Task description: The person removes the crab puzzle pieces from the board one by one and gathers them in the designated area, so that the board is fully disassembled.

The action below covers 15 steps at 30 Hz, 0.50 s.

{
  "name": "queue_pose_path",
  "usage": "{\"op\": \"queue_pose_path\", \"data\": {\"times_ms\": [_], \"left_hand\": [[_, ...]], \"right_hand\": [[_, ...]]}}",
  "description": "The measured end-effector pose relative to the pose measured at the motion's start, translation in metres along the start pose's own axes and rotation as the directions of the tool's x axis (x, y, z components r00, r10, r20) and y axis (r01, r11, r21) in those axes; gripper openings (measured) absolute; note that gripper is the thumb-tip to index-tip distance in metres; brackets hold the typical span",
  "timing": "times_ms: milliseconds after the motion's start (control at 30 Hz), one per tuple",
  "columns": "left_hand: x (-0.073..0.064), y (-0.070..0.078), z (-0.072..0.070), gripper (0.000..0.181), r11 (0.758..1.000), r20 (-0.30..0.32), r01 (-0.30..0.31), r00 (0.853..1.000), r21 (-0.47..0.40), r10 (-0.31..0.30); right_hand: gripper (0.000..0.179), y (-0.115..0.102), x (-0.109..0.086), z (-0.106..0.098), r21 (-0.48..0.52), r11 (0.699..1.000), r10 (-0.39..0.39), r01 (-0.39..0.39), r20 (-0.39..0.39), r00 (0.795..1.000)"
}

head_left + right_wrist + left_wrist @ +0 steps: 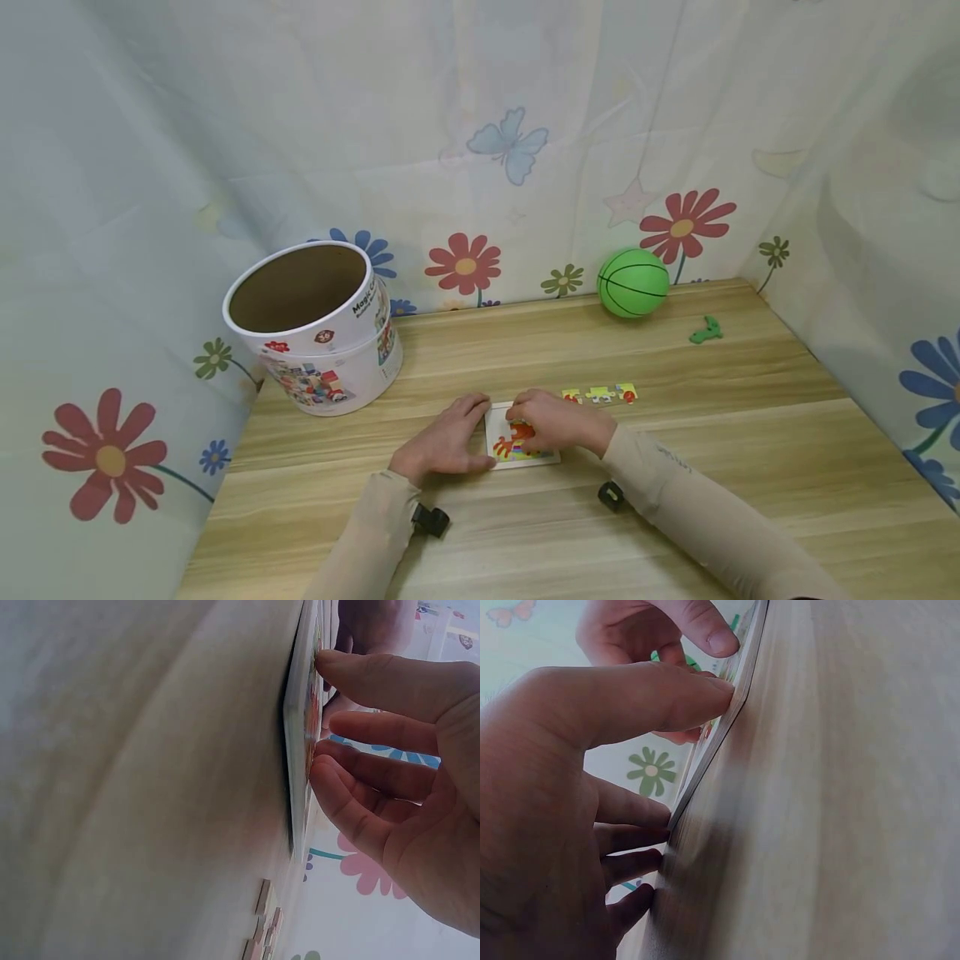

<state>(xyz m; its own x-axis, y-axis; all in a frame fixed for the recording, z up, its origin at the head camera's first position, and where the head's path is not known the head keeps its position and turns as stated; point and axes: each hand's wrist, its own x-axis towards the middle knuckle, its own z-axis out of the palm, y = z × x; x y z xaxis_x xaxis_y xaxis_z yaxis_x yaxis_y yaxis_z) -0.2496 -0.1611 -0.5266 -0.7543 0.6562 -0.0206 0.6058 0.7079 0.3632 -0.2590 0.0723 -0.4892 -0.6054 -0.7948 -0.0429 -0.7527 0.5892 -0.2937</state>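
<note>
A small puzzle board with a white frame lies on the wooden table, with a red and multicoloured picture partly filled in. My left hand rests along its left side, fingers extended, thumb on the near left edge and fingertips at the far left corner. Over the board is my right hand, covering part of the picture. In the right wrist view, its thumb and bent fingers touch the picture surface, spaced apart. Several loose yellow puzzle pieces lie in a row beyond the right hand.
A large white printed bucket stands open at the back left. Toward the back right sit a green ball and a small green toy piece. A flower-patterned curtain encloses the table at the back and sides.
</note>
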Motion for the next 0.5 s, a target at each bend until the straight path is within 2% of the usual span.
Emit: {"op": "queue_pose_path", "data": {"times_ms": [500], "left_hand": [[-0.0004,0.0007,-0.0009,0.093,1.0,-0.002,-0.005,1.0,-0.01,0.005]], "right_hand": [[0.036,-0.0019,0.0002,0.0037,-0.013,0.999,0.041,-0.04,0.016,0.999]]}}
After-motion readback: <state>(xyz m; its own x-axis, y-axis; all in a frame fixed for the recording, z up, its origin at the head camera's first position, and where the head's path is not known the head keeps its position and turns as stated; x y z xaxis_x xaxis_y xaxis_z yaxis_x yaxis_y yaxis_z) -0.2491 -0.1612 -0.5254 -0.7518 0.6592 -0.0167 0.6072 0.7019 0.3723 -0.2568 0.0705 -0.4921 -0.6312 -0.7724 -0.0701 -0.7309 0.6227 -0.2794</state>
